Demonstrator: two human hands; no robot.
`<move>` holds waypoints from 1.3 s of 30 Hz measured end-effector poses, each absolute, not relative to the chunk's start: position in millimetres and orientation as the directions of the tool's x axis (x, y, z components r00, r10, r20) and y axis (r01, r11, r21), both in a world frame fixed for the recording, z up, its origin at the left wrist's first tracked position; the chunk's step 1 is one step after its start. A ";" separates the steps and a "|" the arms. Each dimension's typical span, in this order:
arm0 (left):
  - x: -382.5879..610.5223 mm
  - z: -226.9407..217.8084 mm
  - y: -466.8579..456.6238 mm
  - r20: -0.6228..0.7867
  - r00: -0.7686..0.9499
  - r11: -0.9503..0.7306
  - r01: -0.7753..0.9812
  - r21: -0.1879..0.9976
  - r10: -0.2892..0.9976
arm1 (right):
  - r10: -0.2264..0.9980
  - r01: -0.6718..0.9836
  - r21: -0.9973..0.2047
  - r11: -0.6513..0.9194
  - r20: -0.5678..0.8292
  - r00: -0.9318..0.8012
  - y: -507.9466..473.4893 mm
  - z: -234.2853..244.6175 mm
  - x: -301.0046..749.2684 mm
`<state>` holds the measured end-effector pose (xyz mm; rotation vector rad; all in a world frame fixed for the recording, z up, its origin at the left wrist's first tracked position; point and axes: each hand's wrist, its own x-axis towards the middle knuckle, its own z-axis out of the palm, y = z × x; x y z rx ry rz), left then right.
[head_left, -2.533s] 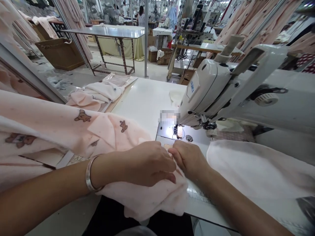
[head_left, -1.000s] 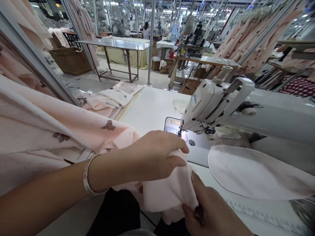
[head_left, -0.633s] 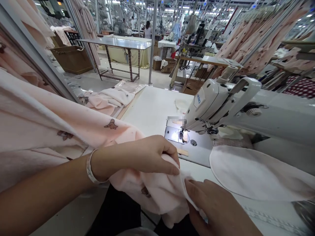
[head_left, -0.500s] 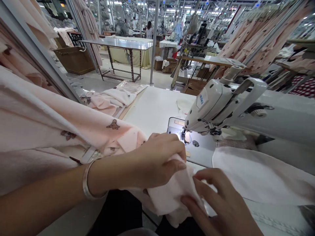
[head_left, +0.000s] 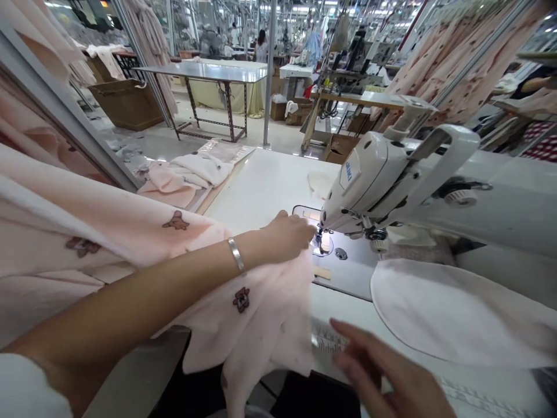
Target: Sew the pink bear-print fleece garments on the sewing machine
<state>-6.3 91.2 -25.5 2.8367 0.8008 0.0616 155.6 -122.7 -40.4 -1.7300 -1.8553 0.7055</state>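
Beside the needle of a white sewing machine (head_left: 357,174), my left hand (head_left: 285,238) is closed on the pink fabric (head_left: 265,313). The cloth carries small brown bear prints and hangs from my fist over the table's front edge. My right hand (head_left: 387,371) is off the fabric, low at the right, fingers apart and slightly blurred. A lamp lights the presser foot (head_left: 321,241) and the metal needle plate. To the right of the machine bed lies a rounded pale pink fabric piece (head_left: 452,313).
More bear-print fabric (head_left: 87,220) drapes in from the left. A crumpled pink and white pile (head_left: 187,174) lies at the table's (head_left: 256,180) far left. Grey metal poles (head_left: 268,75) rise beyond. Farther off are a steel table (head_left: 209,71), a brown bin (head_left: 128,104) and hanging pink garments (head_left: 439,64).
My left hand has moved up and forward to the needle area with the pink fabric. My right hand has let go of the cloth, which now hangs down more spread out.
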 end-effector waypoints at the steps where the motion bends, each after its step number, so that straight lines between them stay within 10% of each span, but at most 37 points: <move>1: -8.3 -25.6 87.2 0.004 0.853 -0.833 0.509 0.218 0.522 | 1.000 0.742 -0.671 0.004 0.008 0.003 -112.9 -36.9 160.9; 7: -19.2 -1.6 73.5 0.144 0.878 -0.853 0.386 0.351 0.456 | 0.999 0.697 -0.716 0.035 0.052 0.003 -44.6 -43.5 150.8; 12: -26.5 6.0 94.2 -0.085 0.839 -0.748 0.521 0.412 0.538 | 0.987 0.820 -0.552 0.152 0.122 -0.101 -30.6 -49.7 142.8; 23: -142.5 17.6 65.9 -0.196 0.582 -0.579 0.811 0.081 0.789 | 0.936 0.910 -0.264 0.319 0.237 -0.259 -41.5 -61.8 151.3; 31: -78.5 79.7 139.5 0.431 0.429 -0.440 0.894 -0.080 0.794 | 0.917 0.908 -0.234 0.348 0.288 -0.277 -41.2 -61.4 151.0; 39: -24.7 -9.2 100.4 -0.005 0.769 -0.766 0.637 0.086 0.639 | 0.904 0.900 -0.215 0.379 0.293 -0.311 -40.2 -63.8 152.1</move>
